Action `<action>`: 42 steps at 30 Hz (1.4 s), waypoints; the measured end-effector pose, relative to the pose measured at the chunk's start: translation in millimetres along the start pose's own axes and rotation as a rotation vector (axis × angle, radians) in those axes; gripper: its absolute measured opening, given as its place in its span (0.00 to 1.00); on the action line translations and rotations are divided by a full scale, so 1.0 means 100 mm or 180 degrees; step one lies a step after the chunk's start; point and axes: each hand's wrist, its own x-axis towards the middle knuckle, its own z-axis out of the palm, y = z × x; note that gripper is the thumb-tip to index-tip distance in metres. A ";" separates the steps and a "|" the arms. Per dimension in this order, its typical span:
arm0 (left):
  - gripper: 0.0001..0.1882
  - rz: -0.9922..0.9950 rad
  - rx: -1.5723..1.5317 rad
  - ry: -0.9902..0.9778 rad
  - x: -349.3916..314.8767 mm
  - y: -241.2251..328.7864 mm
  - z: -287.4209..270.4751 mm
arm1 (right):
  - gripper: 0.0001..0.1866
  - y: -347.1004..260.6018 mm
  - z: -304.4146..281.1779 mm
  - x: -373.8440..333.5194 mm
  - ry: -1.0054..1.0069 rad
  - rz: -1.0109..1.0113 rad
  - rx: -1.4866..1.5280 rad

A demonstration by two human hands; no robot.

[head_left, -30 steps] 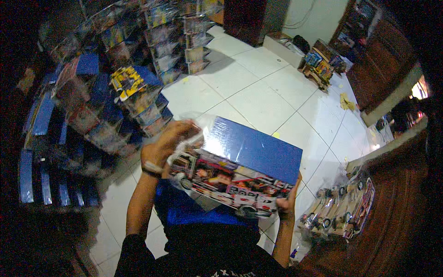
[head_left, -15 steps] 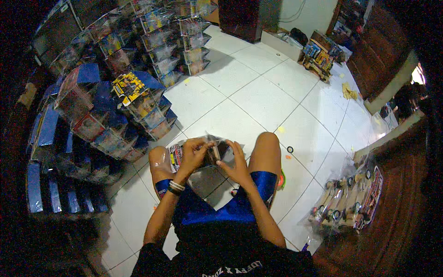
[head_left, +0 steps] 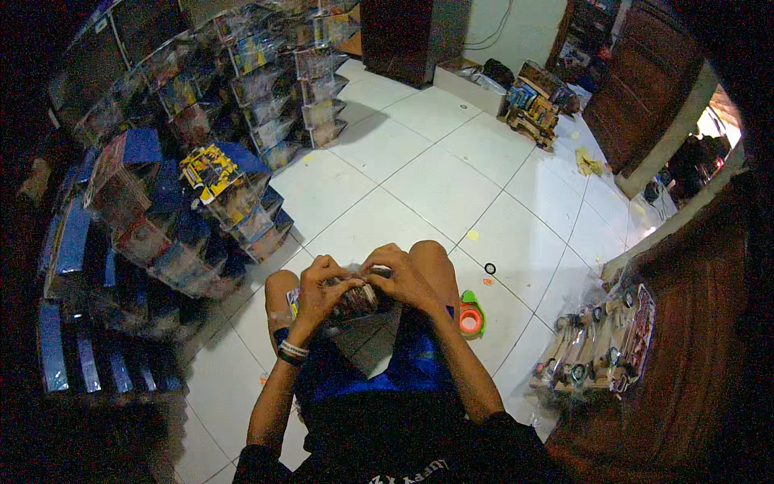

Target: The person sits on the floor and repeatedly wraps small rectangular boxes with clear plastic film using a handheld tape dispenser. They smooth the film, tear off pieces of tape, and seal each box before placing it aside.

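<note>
Between my knees is a clear plastic package (head_left: 355,305) with brownish contents, and a dark grey flap or panel (head_left: 367,343) of it points toward my body. My left hand (head_left: 324,289) pinches its far edge, thumb and fingers pressed together. Close beside it, my right hand (head_left: 397,278) is bent over the same far edge with its fingertips closed on it. The fingertips of both hands nearly meet, and what lies right under them is partly hidden.
Wrapped boxes (head_left: 189,242) are stacked high on the left. A green and orange tape dispenser (head_left: 471,316) and a small black wheel (head_left: 490,269) lie right of my knee. Bagged wooden toy vehicles (head_left: 584,347) stand at right; more toy vehicles (head_left: 532,105) sit at the back.
Both hands have drawn closer together at the package's far edge. The package has tilted, its grey panel now facing up toward me. My right knee has moved inward, uncovering the tape dispenser.
</note>
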 end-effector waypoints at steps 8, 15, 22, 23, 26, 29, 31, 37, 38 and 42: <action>0.20 -0.0012 -0.1878 -0.1832 0.58 -0.41 -0.08 | 0.10 -0.48 -0.33 0.18 0.0454 -0.0350 -0.0304; 0.23 -0.0411 -0.2504 -0.3352 1.02 -0.68 0.25 | 0.14 -0.78 -0.20 0.02 0.0666 0.0324 0.0504; 0.16 0.0025 -0.3051 -0.3161 1.05 -0.52 0.30 | 0.22 -0.74 0.03 -0.05 -0.0079 0.0762 -0.1374; 0.17 -0.0200 -0.3182 -0.3166 1.05 -0.50 0.28 | 0.25 -0.74 0.03 -0.05 -0.0209 0.0695 -0.1222; 0.24 -0.0443 -0.2517 -0.3091 1.04 -0.47 0.26 | 0.25 -0.75 0.04 -0.02 -0.0232 0.0855 -0.1645; 0.27 -0.0614 -0.2589 -0.3078 1.07 -0.48 0.26 | 0.25 -0.77 0.05 0.02 -0.0427 0.1100 -0.1598; 0.28 -0.0624 -0.2628 -0.3181 1.10 -0.50 0.26 | 0.24 -0.75 0.07 0.03 -0.0327 0.0906 -0.1390; 0.21 -0.0501 -0.2507 -0.2710 1.03 -0.51 0.16 | 0.14 -0.55 0.16 -0.18 0.0175 0.0752 -0.0536; 0.19 -0.0643 -0.2478 -0.2528 0.97 -0.49 0.12 | 0.13 -0.50 0.18 -0.25 0.0387 0.0646 -0.0348; 0.16 -0.0360 -0.2216 -0.1862 0.56 -0.34 0.04 | 0.07 -0.30 0.32 -0.41 0.1268 0.0388 -0.0511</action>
